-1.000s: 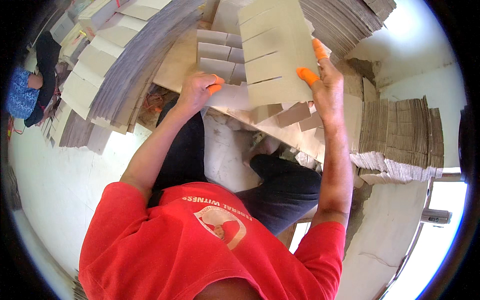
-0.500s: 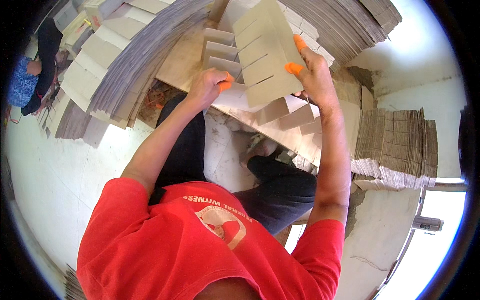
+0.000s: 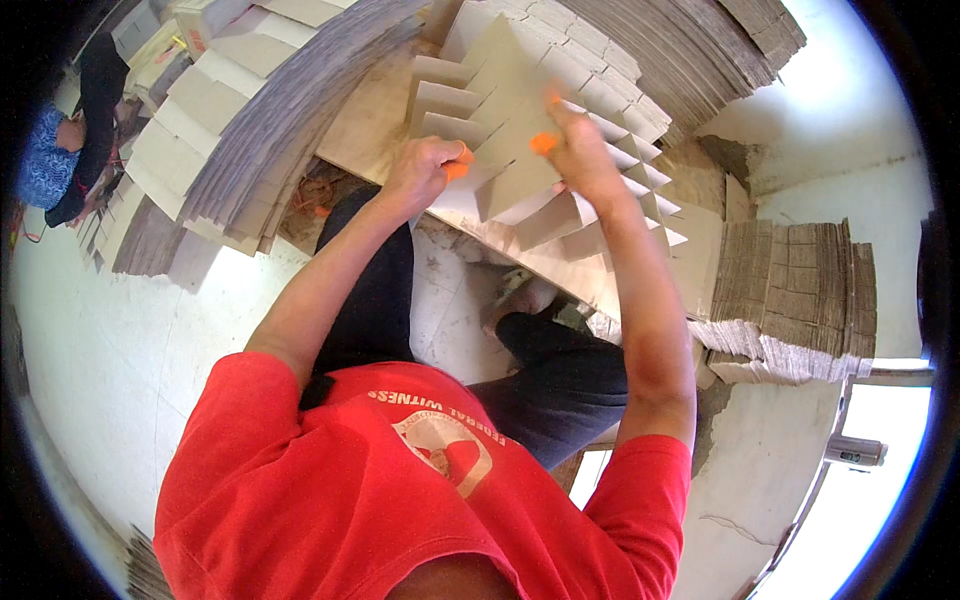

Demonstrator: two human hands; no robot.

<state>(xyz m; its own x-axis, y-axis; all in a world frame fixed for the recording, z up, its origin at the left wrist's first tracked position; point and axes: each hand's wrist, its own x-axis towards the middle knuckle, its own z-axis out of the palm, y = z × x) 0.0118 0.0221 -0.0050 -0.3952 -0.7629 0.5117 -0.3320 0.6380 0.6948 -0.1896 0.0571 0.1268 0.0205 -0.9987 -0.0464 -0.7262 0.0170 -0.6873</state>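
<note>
A slotted cardboard sheet (image 3: 510,120) leans in a grid of crossed cardboard dividers on a board in front of me. My right hand (image 3: 585,160) is at the sheet's right edge, its thumb against the face and its fingertips smeared by motion. My left hand (image 3: 425,172) is closed in a pinch at the end of a pale cardboard strip (image 3: 487,172) on the grid's left side. Orange covers sit on the thumb and a finger of each hand. More upright dividers (image 3: 445,100) show left of the sheet, and crossed ends stick out on its right.
Long stacks of cardboard (image 3: 290,100) stand at the left and more cardboard (image 3: 690,60) at the far right. Another pile (image 3: 790,290) lies right of my arm. The wooden board (image 3: 370,120) bears the grid. A person in patterned blue (image 3: 50,160) is at far left.
My right hand has moved left and slightly down with the slotted sheet, which now sits lower among the dividers. The crossed grid right of it has come into view. My left hand has hardly moved.
</note>
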